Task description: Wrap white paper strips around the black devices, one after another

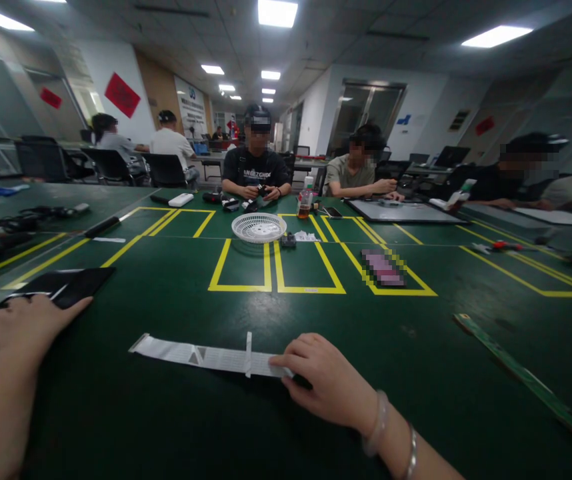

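Observation:
A white flat ribbon cable point(211, 357) lies crosswise on the green table in front of me, with a connector-like piece at its left end and a short white strip point(249, 353) across it. My right hand point(323, 377) is at the cable's right end, index finger and thumb closed around it; that end is partly hidden under the fingers. Off to the left, my left hand point(29, 327) rests with spread fingers on a flat, shiny black sheet or pouch point(83, 280). Its exact kind I cannot tell.
A long green circuit board strip point(521, 373) lies at the right. Farther off are yellow tape outlines point(239, 288), a white round basket point(259, 228), a blurred pink phone-like object point(383, 268) and a bottle point(305, 202). Dark cables point(21, 220) lie far left. Several people sit beyond.

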`<state>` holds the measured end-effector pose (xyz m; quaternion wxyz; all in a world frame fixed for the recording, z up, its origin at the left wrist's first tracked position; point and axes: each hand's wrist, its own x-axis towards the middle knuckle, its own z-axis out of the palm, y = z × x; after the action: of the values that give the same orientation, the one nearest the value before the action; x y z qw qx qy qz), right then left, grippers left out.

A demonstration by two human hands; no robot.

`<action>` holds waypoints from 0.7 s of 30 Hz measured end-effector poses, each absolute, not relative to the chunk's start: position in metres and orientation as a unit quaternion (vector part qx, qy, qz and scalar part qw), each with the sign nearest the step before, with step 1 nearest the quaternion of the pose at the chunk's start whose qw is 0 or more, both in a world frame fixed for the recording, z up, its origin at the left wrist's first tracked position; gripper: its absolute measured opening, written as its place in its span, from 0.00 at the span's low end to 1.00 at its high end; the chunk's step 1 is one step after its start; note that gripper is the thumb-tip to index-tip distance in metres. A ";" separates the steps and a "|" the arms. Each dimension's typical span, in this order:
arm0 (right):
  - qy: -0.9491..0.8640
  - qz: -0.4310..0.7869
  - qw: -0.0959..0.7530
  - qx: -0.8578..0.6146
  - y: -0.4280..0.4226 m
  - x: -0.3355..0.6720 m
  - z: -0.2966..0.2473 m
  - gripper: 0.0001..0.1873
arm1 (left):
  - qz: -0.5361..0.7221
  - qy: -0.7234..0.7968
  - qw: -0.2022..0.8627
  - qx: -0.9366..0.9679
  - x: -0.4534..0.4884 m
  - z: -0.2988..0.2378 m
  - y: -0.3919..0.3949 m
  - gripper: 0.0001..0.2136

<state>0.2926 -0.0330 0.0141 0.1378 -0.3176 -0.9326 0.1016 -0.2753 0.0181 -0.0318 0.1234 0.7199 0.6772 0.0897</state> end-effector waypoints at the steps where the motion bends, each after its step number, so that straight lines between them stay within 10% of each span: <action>1: -0.933 0.101 0.139 -0.317 -0.033 0.292 0.014 0.15 | 0.098 0.711 0.064 0.693 -0.274 -0.030 0.018 0.39; 12: -0.937 0.097 0.140 -0.306 -0.034 0.293 0.015 0.17 | 0.177 0.874 -0.066 0.448 -0.290 -0.036 0.021 0.37; 16: -0.942 0.113 0.132 -0.289 -0.034 0.293 0.017 0.19 | 0.191 0.838 -0.019 0.511 -0.246 -0.016 0.032 0.49; 21: -0.944 0.130 0.134 -0.270 -0.035 0.292 0.018 0.19 | 0.178 0.675 -0.014 0.716 -0.142 0.011 0.037 0.37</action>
<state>0.2923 -0.0346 0.0182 0.1342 -0.2702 -0.9445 0.1301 -0.1418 0.0370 0.0105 -0.0143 0.7157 0.6753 0.1775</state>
